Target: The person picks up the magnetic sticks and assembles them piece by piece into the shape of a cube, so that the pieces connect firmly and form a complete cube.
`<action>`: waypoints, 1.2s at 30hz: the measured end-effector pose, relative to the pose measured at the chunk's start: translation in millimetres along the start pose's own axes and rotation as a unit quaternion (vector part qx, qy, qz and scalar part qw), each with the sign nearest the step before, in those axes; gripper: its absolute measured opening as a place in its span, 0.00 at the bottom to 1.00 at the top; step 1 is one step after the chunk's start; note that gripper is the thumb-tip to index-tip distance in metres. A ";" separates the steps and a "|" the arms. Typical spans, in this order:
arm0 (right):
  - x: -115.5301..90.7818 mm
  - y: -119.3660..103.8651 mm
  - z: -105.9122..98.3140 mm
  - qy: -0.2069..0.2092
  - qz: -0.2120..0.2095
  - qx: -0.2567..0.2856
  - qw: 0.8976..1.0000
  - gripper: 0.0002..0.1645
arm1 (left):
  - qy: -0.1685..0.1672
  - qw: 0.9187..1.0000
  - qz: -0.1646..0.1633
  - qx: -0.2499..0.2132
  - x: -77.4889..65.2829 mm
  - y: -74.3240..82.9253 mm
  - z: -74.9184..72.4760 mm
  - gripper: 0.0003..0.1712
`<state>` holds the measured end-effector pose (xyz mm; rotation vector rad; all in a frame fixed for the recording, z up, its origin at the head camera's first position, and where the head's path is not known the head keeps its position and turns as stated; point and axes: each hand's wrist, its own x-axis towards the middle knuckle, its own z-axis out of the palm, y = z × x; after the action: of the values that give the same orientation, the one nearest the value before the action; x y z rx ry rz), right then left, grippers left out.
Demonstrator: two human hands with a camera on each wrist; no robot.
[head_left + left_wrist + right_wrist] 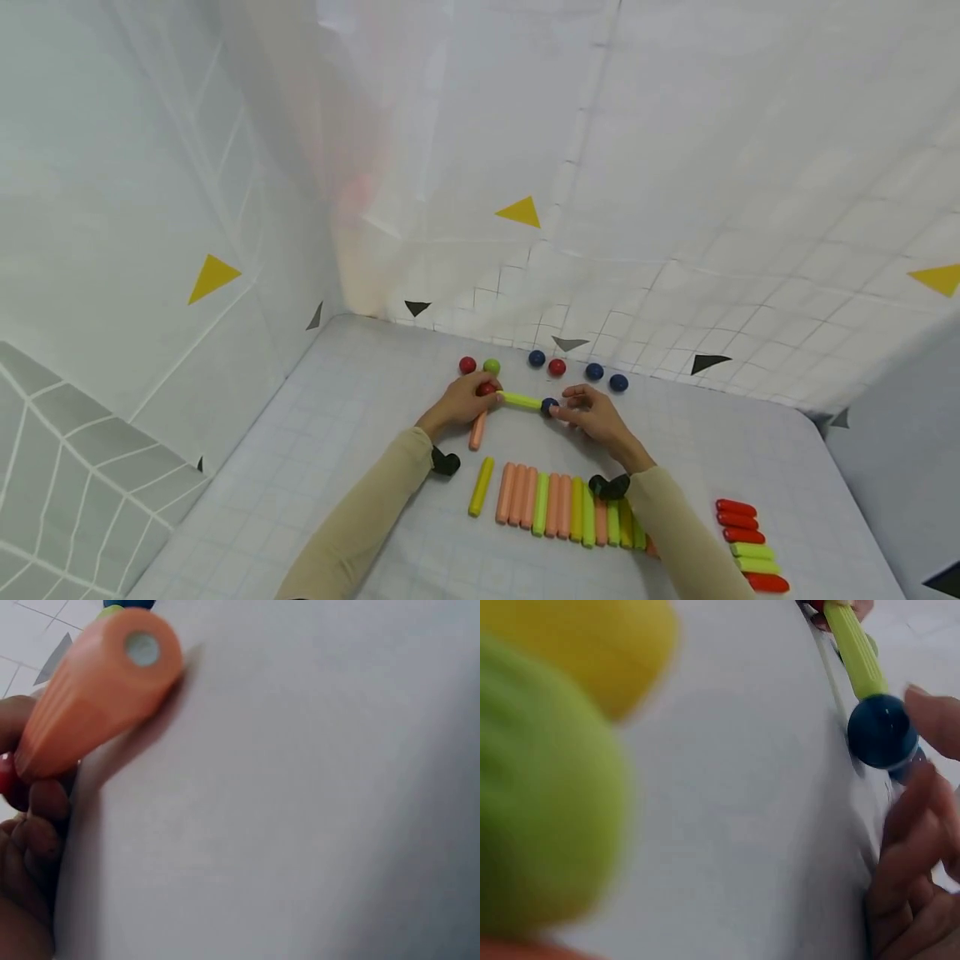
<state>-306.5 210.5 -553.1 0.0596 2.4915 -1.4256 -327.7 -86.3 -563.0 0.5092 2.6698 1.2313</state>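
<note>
My left hand (462,402) pinches a red ball (487,388) between thumb and fingers. From that ball a salmon-coloured rod (477,431) points toward me; its end shows a round silvery disc (142,649) in the left wrist view. A lime-green rod (521,401) runs rightward from the red ball to a dark blue ball (550,407), whose glossy side (882,731) is seen from the right wrist. My right hand (602,418) is at this blue ball, its thumb and index finger spread apart and fingertips right by the ball's surface.
Loose red (467,365), green (491,367) and blue balls (594,372) lie behind the hands. A row of salmon, lime and yellow rods (540,504) lies in front, partly under the right forearm. More red and lime rods (738,521) are stacked at right. White walls surround the table.
</note>
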 end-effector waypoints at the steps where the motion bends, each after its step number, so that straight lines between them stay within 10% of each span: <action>1: -3.0 -1.4 1.4 0.009 -0.004 -0.001 1.000 0.35 | 0.000 1.000 -0.001 -0.002 -0.3 0.2 -0.3 0.11; 6: -28.7 -17.0 18.4 -0.032 -0.127 -0.052 0.990 0.23 | 0.000 1.000 -0.002 0.004 -2.2 2.5 -1.7 0.12; 13: -66.7 -54.4 64.0 -0.134 -0.311 -0.196 0.920 0.19 | 0.003 1.000 -0.002 0.003 -2.2 1.0 -4.2 0.12; 23: -83.4 -66.3 102.9 -0.191 -0.359 -0.274 0.872 0.17 | -0.001 1.000 -0.017 -0.012 -5.1 -1.8 -2.4 0.09; 36: -87.1 -69.4 100.0 -0.234 -0.346 -0.321 0.850 0.14 | -0.009 0.999 -0.031 -0.016 -6.0 0.8 -3.2 0.13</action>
<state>-213.1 98.0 -520.7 -1.2576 2.4811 -0.5563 -322.8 -90.3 -560.3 0.4283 2.6261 1.2429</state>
